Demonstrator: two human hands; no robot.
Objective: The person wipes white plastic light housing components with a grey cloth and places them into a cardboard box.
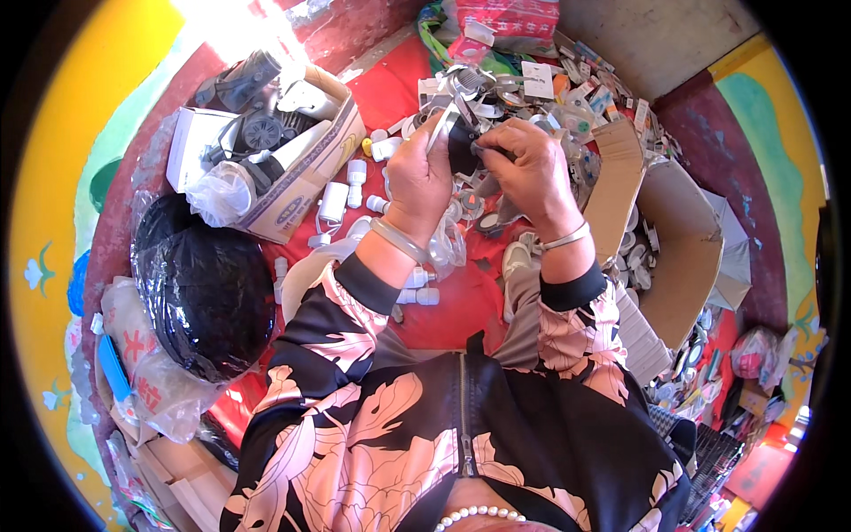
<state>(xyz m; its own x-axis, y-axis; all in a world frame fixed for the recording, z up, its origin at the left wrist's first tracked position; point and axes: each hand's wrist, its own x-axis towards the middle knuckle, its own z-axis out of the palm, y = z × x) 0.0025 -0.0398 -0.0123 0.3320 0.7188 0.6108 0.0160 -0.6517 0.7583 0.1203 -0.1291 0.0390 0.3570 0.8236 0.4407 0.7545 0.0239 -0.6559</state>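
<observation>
Both hands are raised in front of me over a heap of small parts. My left hand (420, 174) is closed around the left side of a dark, flat-sided item with a pale rim (462, 149); its exact kind cannot be made out. At the right edge of the same item, my right hand (530, 167) has its fingers pinched together. White cylindrical fittings (333, 202) lie on the red cloth left of my hands. Round silvery and white pieces are heaped just beyond my fingers.
On the left stand a carton of dark appliance parts (292, 191) and a full black plastic bag (208, 284). An open cardboard box (669, 248) with round parts inside is at the right. A red-and-white sack (510, 25) sits at the back. A low painted wall surrounds the area.
</observation>
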